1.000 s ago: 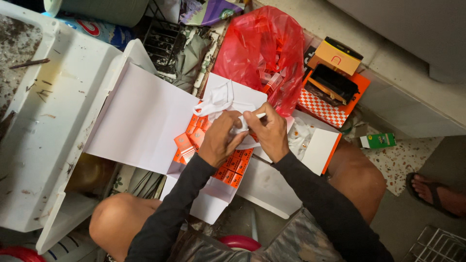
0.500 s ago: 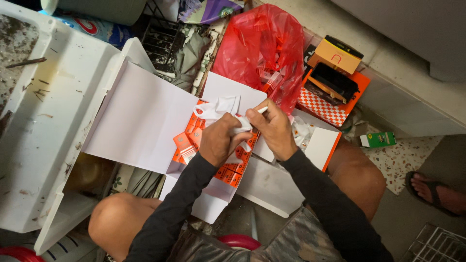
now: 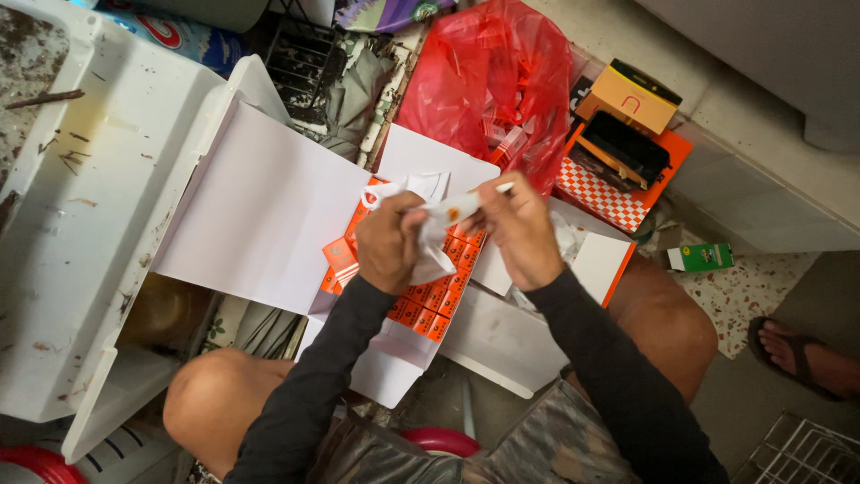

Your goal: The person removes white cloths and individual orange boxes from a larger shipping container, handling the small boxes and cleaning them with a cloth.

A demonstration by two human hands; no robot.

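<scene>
From the head camera, looking straight down, both hands met over the lap. The left hand (image 3: 391, 244) was curled shut around a crumpled white wrapper (image 3: 428, 235), fingers bunching it tight. The right hand (image 3: 518, 231) pinched the far end of a slim white tube (image 3: 464, 207) with an orange band, thumb and fingers closed on it — the tube stuck out between the two fists, its tip pointing up and right.

What changed? Half a second back the wrapper stood up looser and more spread out; a second back it fanned even wider above the knuckles. At this moment it was gathered down into the left fist, and the hands sat a touch lower and closer to the body. By my reading the tube was being worked free of its wrap, though how far out it had come was hidden by the fingers.

Directly beneath the hands lay an open white box (image 3: 269, 215) with rows of small orange packs (image 3: 430, 309) inside. Beyond it sat a red plastic bag (image 3: 502, 81), and to its right an orange-and-black carton (image 3: 627, 134). A small green box (image 3: 700, 257) lay on the floor, near a sandalled foot (image 3: 806, 357) belonging to somebody else.
</scene>
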